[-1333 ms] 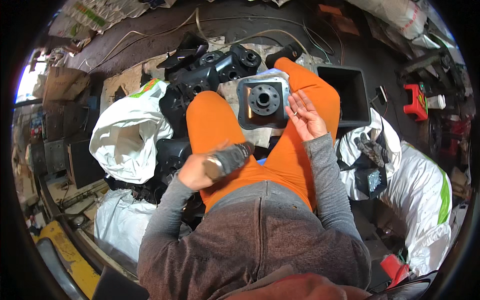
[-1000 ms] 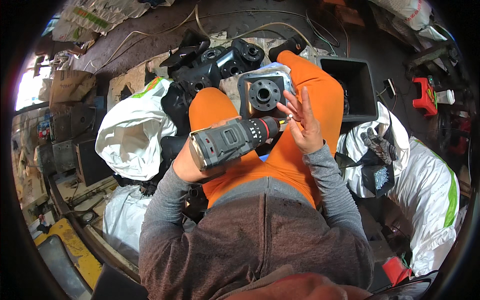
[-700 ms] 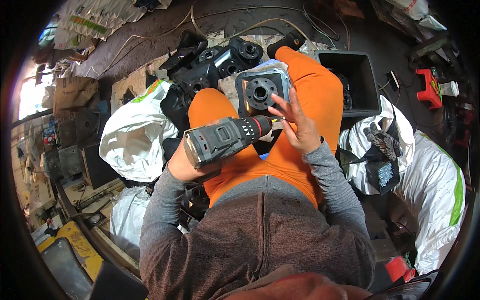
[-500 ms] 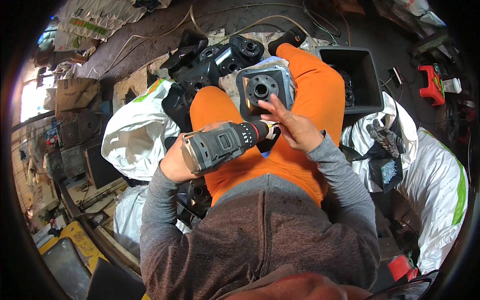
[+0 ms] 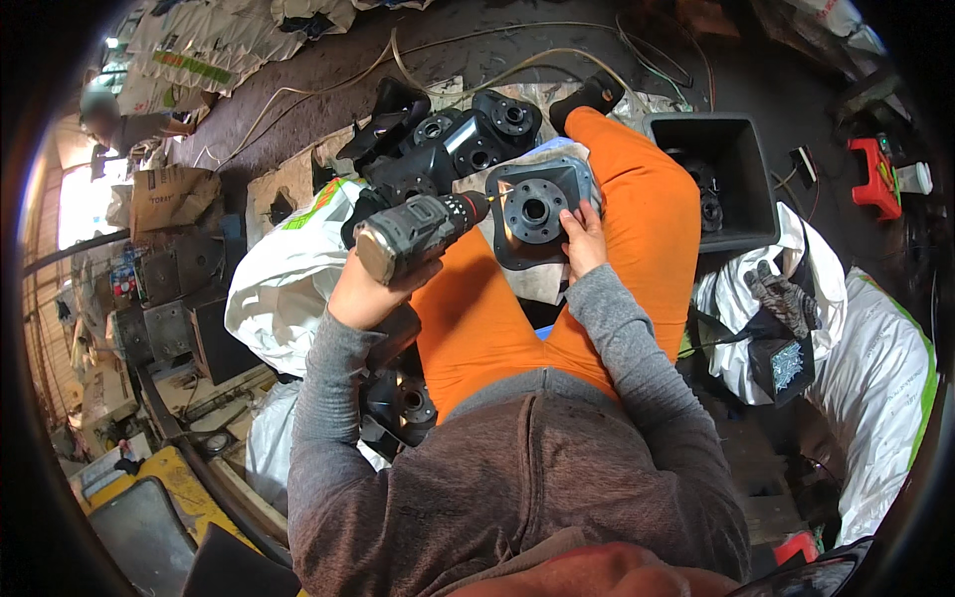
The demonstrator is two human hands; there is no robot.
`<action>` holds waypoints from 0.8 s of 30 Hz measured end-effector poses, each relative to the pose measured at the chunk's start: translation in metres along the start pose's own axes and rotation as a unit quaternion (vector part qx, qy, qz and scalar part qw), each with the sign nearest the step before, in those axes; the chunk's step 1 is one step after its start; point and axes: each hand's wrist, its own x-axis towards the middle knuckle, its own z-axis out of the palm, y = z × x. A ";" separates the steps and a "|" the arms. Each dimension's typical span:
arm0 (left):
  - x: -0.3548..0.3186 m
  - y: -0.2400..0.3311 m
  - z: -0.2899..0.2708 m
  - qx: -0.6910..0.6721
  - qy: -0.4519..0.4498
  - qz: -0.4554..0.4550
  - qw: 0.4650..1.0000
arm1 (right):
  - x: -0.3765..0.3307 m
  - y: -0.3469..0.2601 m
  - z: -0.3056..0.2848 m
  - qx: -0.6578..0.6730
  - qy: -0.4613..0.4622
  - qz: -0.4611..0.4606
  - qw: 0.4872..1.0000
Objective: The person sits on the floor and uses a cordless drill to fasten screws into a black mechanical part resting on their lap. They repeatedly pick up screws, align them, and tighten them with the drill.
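Left hand [image 5: 370,289] clamped round the grip of a grey drill [image 5: 413,231], nose pointing right, its tip just at the left edge of the plate [image 5: 537,211]. Plate: dark metal, round hub and centre hole, lying on a cloth across the orange knees. Right hand [image 5: 584,239] rests on the plate's right edge, fingers [image 5: 572,209] spread flat, not closed around anything.

Crowded above: black castings [image 5: 453,149] pile up just beyond the plate's top-left edge. White sack [image 5: 284,284] close on the left, under the drill. Black bin [image 5: 726,179] just right of the right knee, more parts inside. Another white sack [image 5: 875,368] and a glove [image 5: 781,298] further right. Little free floor; cables run along the top.
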 end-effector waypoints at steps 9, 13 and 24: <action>0.036 -0.016 0.005 0.023 -0.032 0.041 0.998 | 0.015 0.003 0.006 -0.009 -0.010 0.046 0.999; 0.037 -0.005 0.002 0.064 -0.046 0.051 0.996 | 0.010 -0.004 0.008 0.001 -0.067 -0.058 0.996; 0.065 0.011 -0.010 0.100 -0.139 -0.057 0.984 | 0.047 -0.031 0.009 -0.207 -0.160 -0.194 0.946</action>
